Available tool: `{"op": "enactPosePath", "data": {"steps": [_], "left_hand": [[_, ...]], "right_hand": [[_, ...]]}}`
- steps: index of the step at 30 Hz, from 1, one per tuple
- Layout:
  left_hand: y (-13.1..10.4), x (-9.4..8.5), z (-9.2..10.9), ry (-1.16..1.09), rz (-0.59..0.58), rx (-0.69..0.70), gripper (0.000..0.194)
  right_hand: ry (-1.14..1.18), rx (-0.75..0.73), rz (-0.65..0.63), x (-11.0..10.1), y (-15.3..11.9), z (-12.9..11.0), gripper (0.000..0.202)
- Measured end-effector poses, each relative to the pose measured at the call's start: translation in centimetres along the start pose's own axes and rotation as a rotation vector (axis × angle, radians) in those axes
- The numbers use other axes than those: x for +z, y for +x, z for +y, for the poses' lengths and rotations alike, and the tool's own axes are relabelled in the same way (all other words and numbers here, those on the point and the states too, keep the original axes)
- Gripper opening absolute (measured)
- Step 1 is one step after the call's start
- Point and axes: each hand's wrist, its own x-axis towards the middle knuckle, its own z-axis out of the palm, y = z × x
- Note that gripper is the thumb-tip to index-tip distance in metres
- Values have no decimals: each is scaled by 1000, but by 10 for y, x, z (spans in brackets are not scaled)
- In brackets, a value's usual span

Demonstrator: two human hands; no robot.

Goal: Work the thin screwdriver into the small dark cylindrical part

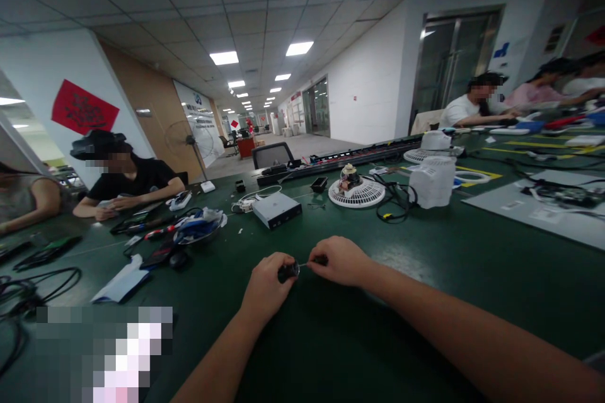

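Over the near middle of the green table [302, 352], my left hand [265, 286] is closed around a small dark cylindrical part [289, 272] with a shiny round end facing right. My right hand [344, 261] pinches a small screwdriver [321, 260] by its dark handle. The thin metal shaft points left at the round end of the part; whether the tip touches it is too small to tell. Beyond my hands lies a grey metal box like an optical drive [276, 209]. A round white fan grille [358, 194] with an exposed motor rests behind my right hand.
A white plastic housing [431, 182] and a black cable [394, 201] lie to the right, near a grey board [539, 214]. A small black tray [319, 184] sits farther back. Tangled parts [201, 227] and a paper [120, 283] are on the left. Other people sit on both sides.
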Motion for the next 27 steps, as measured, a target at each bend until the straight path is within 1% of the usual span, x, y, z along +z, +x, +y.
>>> {"op": "enactPosePath", "data": {"steps": [3, 7, 11, 13, 15, 19, 23, 27], "left_hand": [[0, -2, 0, 0, -13, -6, 27], [-2, -3, 1, 4, -24, -2, 27], [-2, -2, 3, 28, -45, -1, 28], [-2, -1, 4, 33, -59, 1, 26], [-1, -2, 4, 31, -67, -2, 25], [-1, -5, 5, 23, -54, 2, 25], [-1, -5, 5, 36, -55, 1, 27], [0, -4, 2, 80, -65, -24, 30]], "right_hand": [[-48, 22, -21, -1, -1, -3, 23], [33, -46, -42, -2, -2, -5, 22], [22, 30, -16, -2, -1, -4, 23], [3, 56, -48, -1, 0, -4, 23], [4, 53, -85, -1, -1, -4, 22], [66, 57, -117, -1, -3, -8, 20], [73, 127, -109, -2, -1, -8, 22], [73, 254, -53, -2, 3, -1, 28]]}}
